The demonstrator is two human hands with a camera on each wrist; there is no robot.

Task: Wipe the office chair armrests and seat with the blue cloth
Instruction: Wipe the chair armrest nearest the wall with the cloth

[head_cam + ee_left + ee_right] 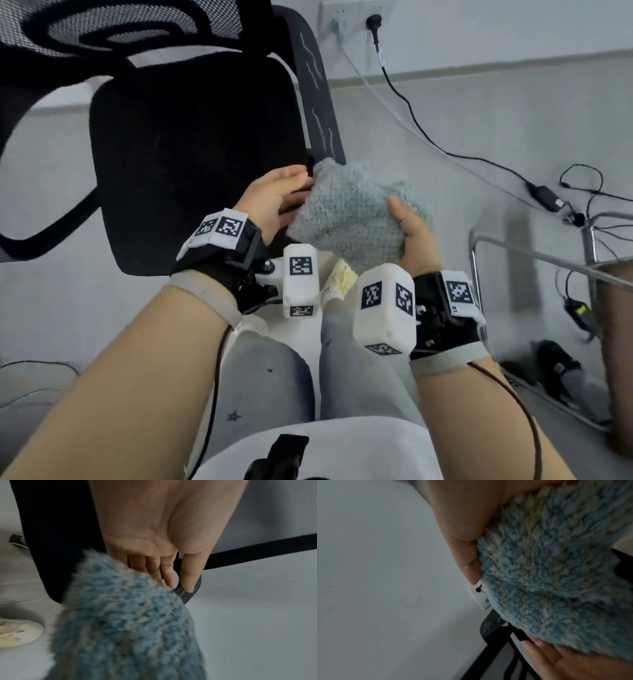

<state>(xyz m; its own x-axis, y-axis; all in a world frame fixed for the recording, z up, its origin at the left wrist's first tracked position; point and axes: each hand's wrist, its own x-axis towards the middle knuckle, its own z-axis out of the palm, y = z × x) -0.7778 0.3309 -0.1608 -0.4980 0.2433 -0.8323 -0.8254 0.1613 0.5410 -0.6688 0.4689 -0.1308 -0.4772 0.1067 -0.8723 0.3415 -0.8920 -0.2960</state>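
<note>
The fluffy blue cloth (352, 212) is bunched in front of the near end of the chair's right armrest (318, 102). My right hand (409, 228) grips it from the right, thumb on top, other fingers hidden behind it. My left hand (293, 186) is open, its straight fingers against the cloth's left edge by the black seat (195, 154). In the left wrist view those fingers (163, 572) reach to the armrest tip (187, 595) beside the cloth (126, 628). In the right wrist view my thumb (467, 561) presses into the cloth (556, 581).
The chair's mesh backrest (102, 27) and left armrest (34, 236) are at the upper left. A wall socket (356, 17) feeds cables and a power adapter (544, 197) across the floor on the right. A metal frame (527, 253) stands at right. My shoe (339, 277) is below the cloth.
</note>
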